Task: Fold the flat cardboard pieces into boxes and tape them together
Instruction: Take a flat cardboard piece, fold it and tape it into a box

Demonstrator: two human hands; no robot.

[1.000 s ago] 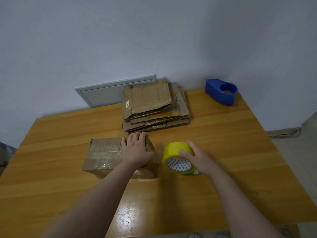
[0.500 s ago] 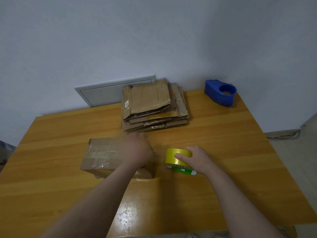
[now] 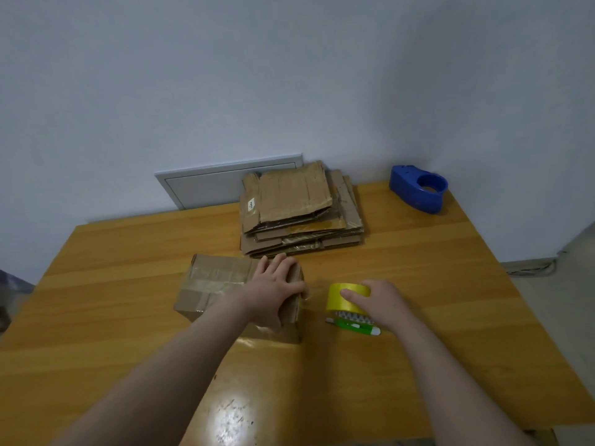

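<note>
The left hand (image 3: 273, 288) lies flat on the box (image 3: 209, 281), so press firm while the right hand (image 3: 383, 304) grips the tape (image 3: 338, 302), then pull it tight.

- round roll of yellow packing tape (image 3: 346, 299): bright yellow outer band; side face white with a row of small dark triangles
- small green plastic cutter (image 3: 354, 326): vivid green body; white tip
- folded brown cardboard box (image 3: 219, 281): dull brown; crossed by glossy, clear tape bands
- stack of flat brown cardboard pieces (image 3: 299, 207): tan to brown; one small white label; one yellowish strip
- blue plastic tape dispenser (image 3: 417, 193): solid deep blue
- wooden table (image 3: 418, 284): honey-orange with lengthwise grain streaks
- rectangular wall panel (image 3: 209, 185): white
- wall (image 3: 289, 75): pale grey-blue, plain
</note>
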